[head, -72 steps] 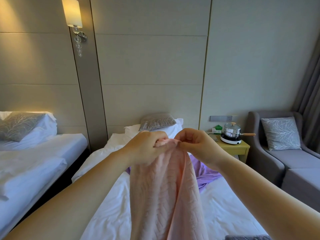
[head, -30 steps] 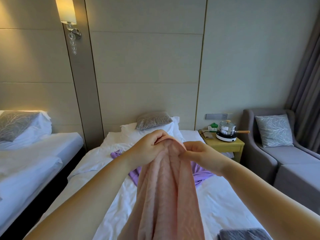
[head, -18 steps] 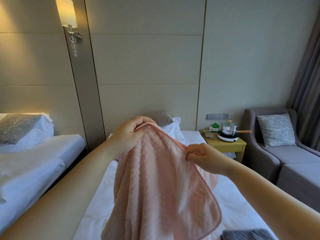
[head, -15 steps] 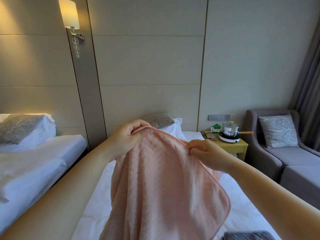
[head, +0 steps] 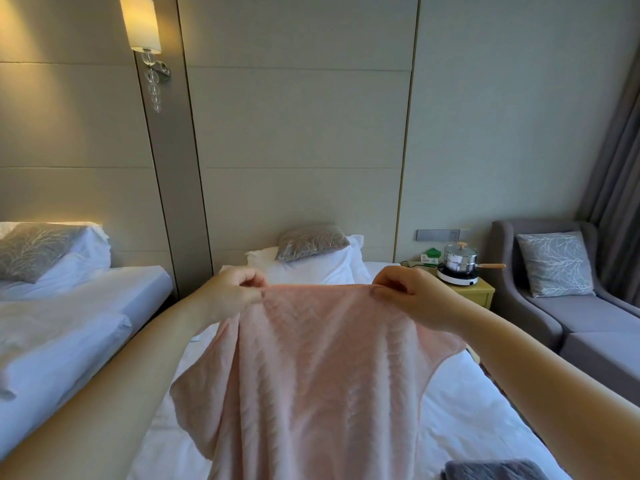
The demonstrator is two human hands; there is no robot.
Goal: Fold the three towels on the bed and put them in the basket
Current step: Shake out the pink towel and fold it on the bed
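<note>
Panelling (head: 301,116) backs a white bed (head: 485,410), with a lit wall lamp (head: 140,24) at left and a pot (head: 459,259) on the nightstand (head: 481,292) beside a grey armchair (head: 554,317). Left hand (head: 232,292) and right hand (head: 412,294) pinch the top edge of the pink towel (head: 311,375), held spread above the bed.

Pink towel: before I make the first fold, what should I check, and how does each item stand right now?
1. Grip of the left hand on the pink towel: ok, pinching the top edge.
2. Grip of the right hand: ok, pinching the same edge.
3. Top edge straight between the hands: ok.
4. Sides hanging flat: not ok, both droop outside the hands.
5. Free bed surface beneath: cannot tell, the towel hides it.
6. Clearance from the grey towel: ok, it lies at the near right.
</note>
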